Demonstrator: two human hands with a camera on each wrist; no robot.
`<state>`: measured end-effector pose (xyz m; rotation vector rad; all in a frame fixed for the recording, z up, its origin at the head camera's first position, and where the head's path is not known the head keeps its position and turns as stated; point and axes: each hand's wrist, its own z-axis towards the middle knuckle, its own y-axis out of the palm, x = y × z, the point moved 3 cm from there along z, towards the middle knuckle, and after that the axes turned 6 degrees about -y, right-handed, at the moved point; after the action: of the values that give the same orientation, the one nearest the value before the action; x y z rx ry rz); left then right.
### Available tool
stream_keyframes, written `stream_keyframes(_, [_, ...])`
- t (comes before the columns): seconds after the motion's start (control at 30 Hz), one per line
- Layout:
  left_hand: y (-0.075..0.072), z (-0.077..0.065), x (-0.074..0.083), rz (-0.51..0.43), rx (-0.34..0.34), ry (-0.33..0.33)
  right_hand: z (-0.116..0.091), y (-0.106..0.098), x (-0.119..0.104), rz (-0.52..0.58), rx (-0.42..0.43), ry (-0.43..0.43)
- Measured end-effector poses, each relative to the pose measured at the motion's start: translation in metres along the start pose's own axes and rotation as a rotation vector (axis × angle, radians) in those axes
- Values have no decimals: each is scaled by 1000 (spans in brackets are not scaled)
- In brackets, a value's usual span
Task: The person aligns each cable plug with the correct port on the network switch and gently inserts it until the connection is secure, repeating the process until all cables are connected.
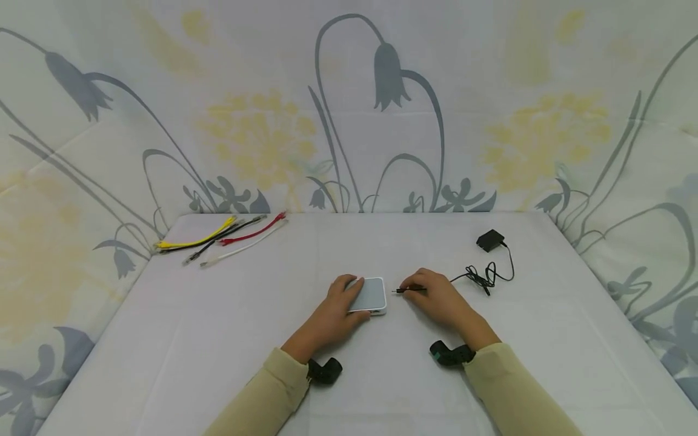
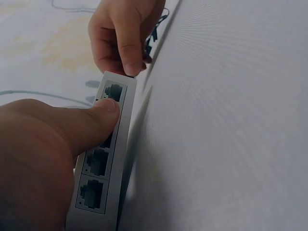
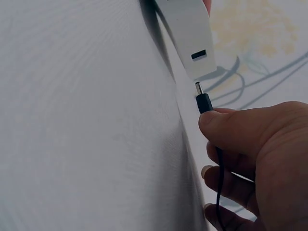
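Note:
A white network switch (image 1: 373,294) with a grey top lies on the table. My left hand (image 1: 337,310) grips it at its left part, with the thumb across the near side and the fingers over the top and far edge. In the left wrist view, that thumb covers part of the row of network ports (image 2: 97,162). To the right of the switch, my right hand (image 1: 438,300) pinches a black DC barrel plug (image 3: 204,103) between thumb and finger. The plug's metal tip points at the switch's end, where a small dark socket (image 3: 198,55) shows; a short gap lies between them.
The plug's thin cord runs right to a tangled bundle (image 1: 482,277) and a black power adapter (image 1: 490,240). At the back left lie several network cables, among them a yellow one (image 1: 199,242), a red one (image 1: 253,234) and a white one (image 1: 245,247). Floral cloth (image 1: 354,121) surrounds the table.

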<state>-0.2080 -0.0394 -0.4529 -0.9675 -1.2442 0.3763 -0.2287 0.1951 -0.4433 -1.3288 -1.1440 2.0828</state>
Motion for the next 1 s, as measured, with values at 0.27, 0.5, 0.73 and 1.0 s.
stream_keyframes(0.27, [0, -1, -3, -7, 3, -6, 2, 3, -5, 1, 4, -18])
stream_keyframes(0.5, [0, -1, -1, -8, 2, -8, 2, 5, -6, -33, 5, -21])
stream_keyframes(0.73, [-1, -1, 0, 1, -1, -9, 3, 5, -10, -42, 18, -34])
stream_keyframes(1.0, [-1, -1, 1, -4, -9, -6, 2, 5, -13, -39, 13, -29])
